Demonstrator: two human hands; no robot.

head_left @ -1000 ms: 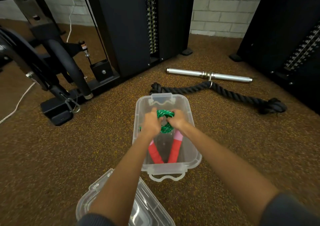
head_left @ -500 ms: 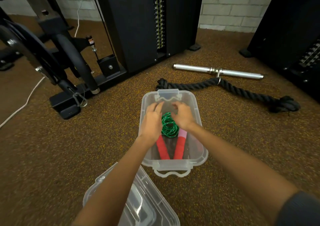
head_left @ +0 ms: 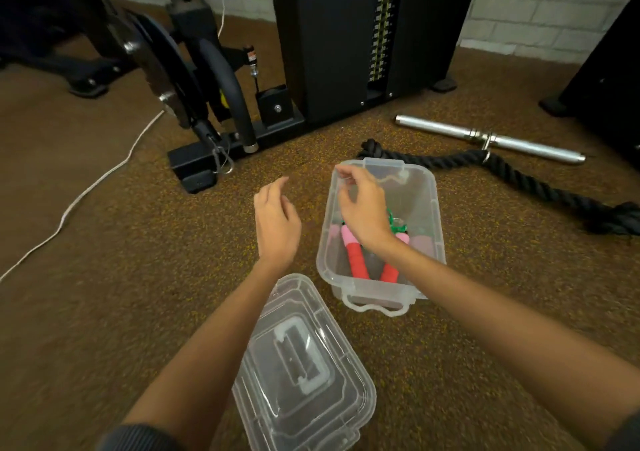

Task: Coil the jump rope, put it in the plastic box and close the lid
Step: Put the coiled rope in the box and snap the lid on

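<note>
The clear plastic box [head_left: 434, 215] stands open on the brown floor. Inside it lies the jump rope [head_left: 356, 260], its red and pink handles side by side and its green coil partly hidden under my right hand. My right hand [head_left: 363, 211] hovers over the box's far left part with loosely bent fingers, holding nothing. My left hand [head_left: 277, 222] is outside the box, above the floor to its left, fingers relaxed and empty. The clear lid [head_left: 304, 367] lies flat on the floor near me, left of the box, partly under my left forearm.
A thick black battle rope [head_left: 526, 184] and a chrome bar [head_left: 491, 139] lie just behind and right of the box. Black gym machines [head_left: 346, 42] stand at the back and left, with a white cable [head_left: 97, 180] running over the floor.
Both hands have let go of the green coil. My left hand has come out of the box to the left, and my right hand has risen above it. The rope stays in the box.
</note>
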